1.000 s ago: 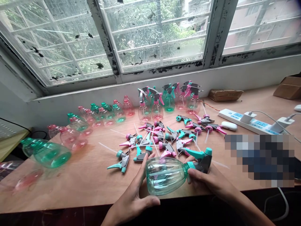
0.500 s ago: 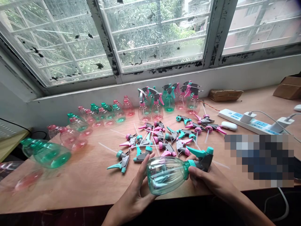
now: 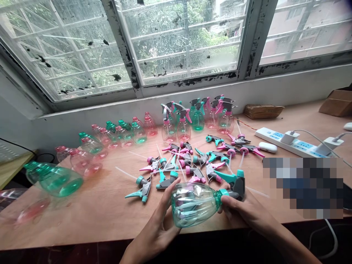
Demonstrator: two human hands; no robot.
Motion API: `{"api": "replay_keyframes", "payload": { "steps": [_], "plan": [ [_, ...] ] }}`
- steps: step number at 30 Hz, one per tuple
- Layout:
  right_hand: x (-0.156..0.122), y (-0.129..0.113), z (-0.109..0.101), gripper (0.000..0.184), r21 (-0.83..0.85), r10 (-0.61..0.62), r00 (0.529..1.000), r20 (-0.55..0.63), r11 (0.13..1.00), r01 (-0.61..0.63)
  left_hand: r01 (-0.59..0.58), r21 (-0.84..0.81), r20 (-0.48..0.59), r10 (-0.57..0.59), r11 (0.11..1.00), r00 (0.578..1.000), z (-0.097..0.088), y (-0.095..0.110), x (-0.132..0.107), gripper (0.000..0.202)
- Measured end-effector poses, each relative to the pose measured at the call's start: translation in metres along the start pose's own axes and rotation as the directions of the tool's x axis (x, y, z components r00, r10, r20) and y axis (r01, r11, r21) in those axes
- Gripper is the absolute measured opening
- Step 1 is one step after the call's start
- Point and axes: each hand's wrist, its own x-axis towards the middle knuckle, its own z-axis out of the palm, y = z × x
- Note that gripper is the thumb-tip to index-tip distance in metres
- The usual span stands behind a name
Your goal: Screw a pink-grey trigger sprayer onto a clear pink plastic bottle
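Observation:
A clear green spray bottle (image 3: 194, 205) lies on its side in the air above the table's front edge, its neck to the right. My left hand (image 3: 165, 216) grips its base, thumb below and fingers behind. At the neck, my right hand (image 3: 236, 205) closes on the teal collar (image 3: 223, 193) of the grey and teal spray head (image 3: 238, 183), which sits on the bottle's mouth. Whether the collar is fully tight I cannot tell. Just beyond the bottle lie several loose spray heads (image 3: 194, 172) in pink, teal and grey, with thin clear tubes.
Open pink and green bottles (image 3: 59, 179) stand along the left and back of the wooden table (image 3: 110, 220). Several bottles with spray heads (image 3: 183, 126) stand by the window wall. A power strip (image 3: 291, 141), white case (image 3: 268, 147) and cardboard box (image 3: 262, 111) are at right.
The spray head has turned a little at the bottle's neck, and its nozzle end has shifted slightly left. My right hand's fingers have changed position; my left hand stays at the base.

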Motion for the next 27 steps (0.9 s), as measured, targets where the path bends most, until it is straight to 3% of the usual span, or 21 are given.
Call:
{"api": "replay_keyframes", "payload": {
  "steps": [4,8,14,20,27],
  "plan": [
    [-0.001,-0.004,0.002,0.050,-0.055,0.005,1.000,0.013,0.998,-0.004,0.051,0.012,-0.040,-0.051,0.999,0.998,-0.002,0.004,-0.001,0.106],
    [0.000,-0.007,0.003,0.049,-0.045,-0.005,1.000,0.015,0.999,0.006,0.045,-0.043,-0.004,-0.045,0.998,0.999,-0.005,0.009,0.001,0.101],
    [0.001,-0.002,0.002,0.050,-0.023,0.024,1.000,0.017,0.999,-0.023,-0.026,-0.054,-0.001,0.026,0.998,1.000,0.001,0.000,0.001,0.084],
    [-0.003,-0.004,0.003,0.048,0.016,0.058,0.997,0.055,0.998,-0.059,0.045,-0.126,-0.045,-0.051,0.991,0.998,0.003,0.008,0.001,0.103],
    [-0.004,-0.005,0.003,0.045,-0.013,0.045,0.997,0.062,0.999,-0.045,0.007,-0.196,-0.006,-0.008,0.981,1.000,0.003,0.011,0.005,0.095]
  ]
}}
